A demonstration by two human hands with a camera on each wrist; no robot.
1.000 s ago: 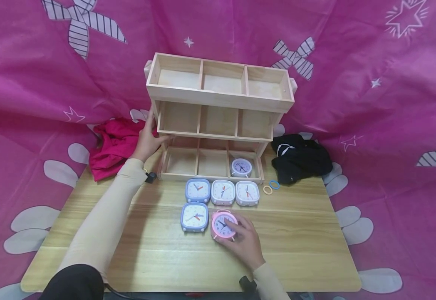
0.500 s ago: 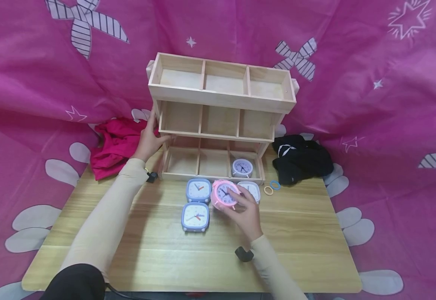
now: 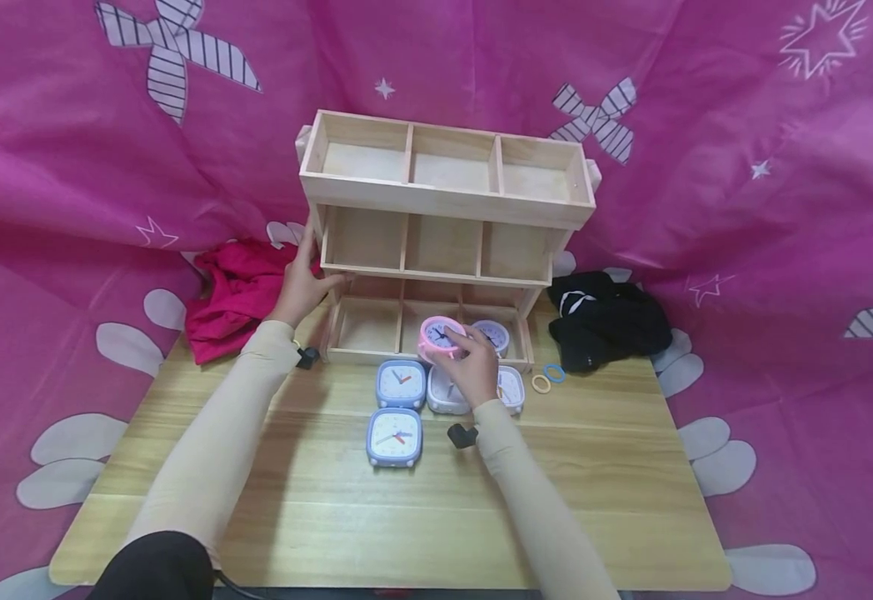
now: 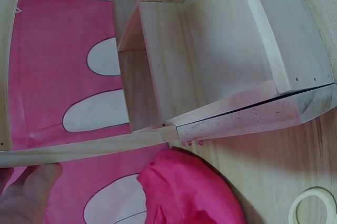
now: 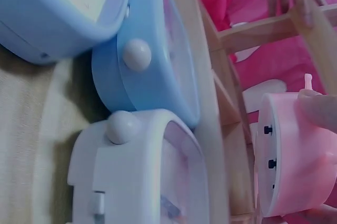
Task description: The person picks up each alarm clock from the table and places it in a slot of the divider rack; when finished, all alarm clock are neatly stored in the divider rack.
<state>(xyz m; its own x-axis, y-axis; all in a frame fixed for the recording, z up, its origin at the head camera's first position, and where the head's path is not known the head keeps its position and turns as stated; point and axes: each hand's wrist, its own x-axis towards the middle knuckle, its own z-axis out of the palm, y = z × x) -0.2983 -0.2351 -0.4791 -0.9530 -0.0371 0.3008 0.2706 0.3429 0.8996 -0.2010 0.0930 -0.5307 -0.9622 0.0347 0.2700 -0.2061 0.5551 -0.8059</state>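
The alarm clock [image 3: 433,335] was pink, two square clocks [image 3: 394,436] blue; the magenta curtain [image 3: 466,42] bore striped bows [image 3: 169,35] and stars [image 3: 385,88].

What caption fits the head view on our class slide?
Left fingers grip the shelf; right fingers hold a pink clock at its bottom tier.

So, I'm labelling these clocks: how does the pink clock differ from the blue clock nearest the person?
The pink clock is round; the front blue clock is squarish with rounded corners. The right hand holds the pink clock, while the front blue clock rests on the table. Both have pale dials.
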